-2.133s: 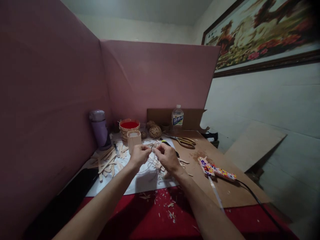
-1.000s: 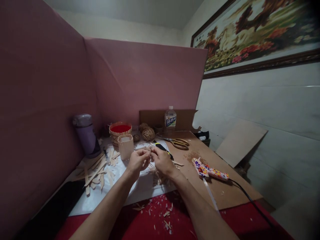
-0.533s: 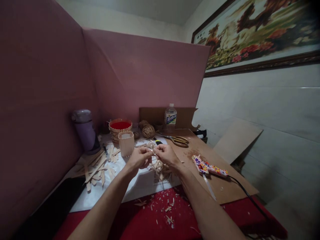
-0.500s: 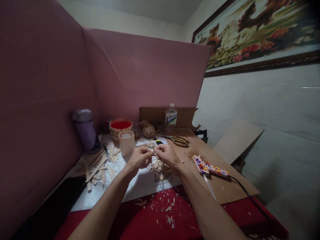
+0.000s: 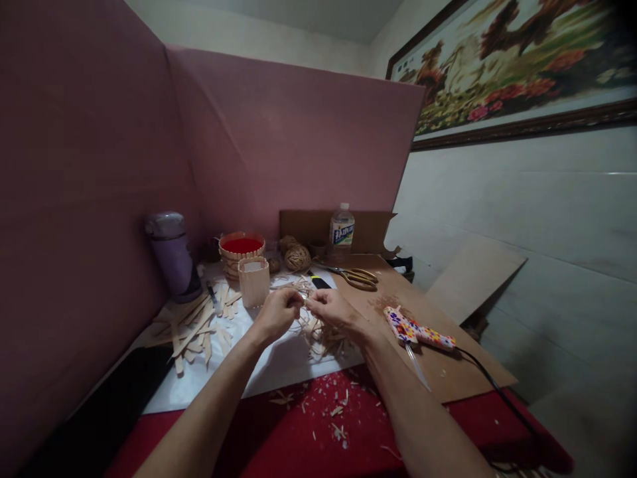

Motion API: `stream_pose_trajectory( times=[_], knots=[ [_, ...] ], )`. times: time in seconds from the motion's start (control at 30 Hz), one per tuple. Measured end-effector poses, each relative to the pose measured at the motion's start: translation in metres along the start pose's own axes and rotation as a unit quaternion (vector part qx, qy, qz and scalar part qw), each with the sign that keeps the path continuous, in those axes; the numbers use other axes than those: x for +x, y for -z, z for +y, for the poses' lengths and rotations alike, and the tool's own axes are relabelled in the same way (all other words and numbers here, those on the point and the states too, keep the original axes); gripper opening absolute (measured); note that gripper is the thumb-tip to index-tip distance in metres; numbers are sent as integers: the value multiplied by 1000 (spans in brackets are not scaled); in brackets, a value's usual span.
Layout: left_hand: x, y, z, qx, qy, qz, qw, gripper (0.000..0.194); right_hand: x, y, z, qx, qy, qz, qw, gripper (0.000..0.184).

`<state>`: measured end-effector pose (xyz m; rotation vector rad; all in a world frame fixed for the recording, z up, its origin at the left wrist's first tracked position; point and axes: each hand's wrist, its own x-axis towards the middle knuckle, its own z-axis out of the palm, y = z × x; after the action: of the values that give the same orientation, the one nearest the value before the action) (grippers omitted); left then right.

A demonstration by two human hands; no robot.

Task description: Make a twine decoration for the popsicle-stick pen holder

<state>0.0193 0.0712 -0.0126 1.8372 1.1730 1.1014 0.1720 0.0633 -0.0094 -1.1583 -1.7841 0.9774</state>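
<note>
My left hand [image 5: 279,314] and my right hand [image 5: 334,309] meet over the white sheet, fingertips pinched close together. Whatever lies between them is too small to make out. Below my right hand is a heap of thin wood scraps [image 5: 321,342]. Just behind my left hand stands a small cup made of upright wooden sticks [image 5: 253,284]. A utility knife with a black and yellow handle [image 5: 320,282] lies beyond my fingers.
Flat wooden sticks [image 5: 192,332] lie left, beside a purple bottle [image 5: 174,262]. Behind are a red-lined stick basket [image 5: 241,255], twine balls [image 5: 297,257] and a clear plastic bottle [image 5: 342,232]. Scissors [image 5: 359,277] and a corded flowered glue gun [image 5: 415,330] rest on cardboard [image 5: 460,375].
Both hands stay nearly in place, with a slight shift of the fingers. The whole view has moved a little; the objects on the table keep their places.
</note>
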Motion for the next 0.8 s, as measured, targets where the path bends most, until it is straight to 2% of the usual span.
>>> stream_pose_trajectory(
  times=[0.23,0.37,0.5,0.57,0.67,0.73,0.8],
  knots=[
    [-3,1,6,144,-81,21,986,15,-1,1,6,23,-21,-33,999,28],
    [-4,3,5,206,-67,37,976,14,0,0,5,6,-8,-16,1000,28],
    [-8,3,13,302,-47,80,949,16,2,-2,4,45,-7,25,999,25],
    [-9,1,17,299,-35,89,950,15,2,-3,2,69,-19,56,996,24],
    [-10,-3,15,195,-32,40,979,11,3,-3,1,125,-37,95,987,25],
    [-9,-6,9,110,-25,-23,993,13,3,-2,1,182,-49,104,977,25],
    [-9,-8,4,50,-5,-88,995,14,4,-1,1,245,-58,106,962,24]
  ],
)
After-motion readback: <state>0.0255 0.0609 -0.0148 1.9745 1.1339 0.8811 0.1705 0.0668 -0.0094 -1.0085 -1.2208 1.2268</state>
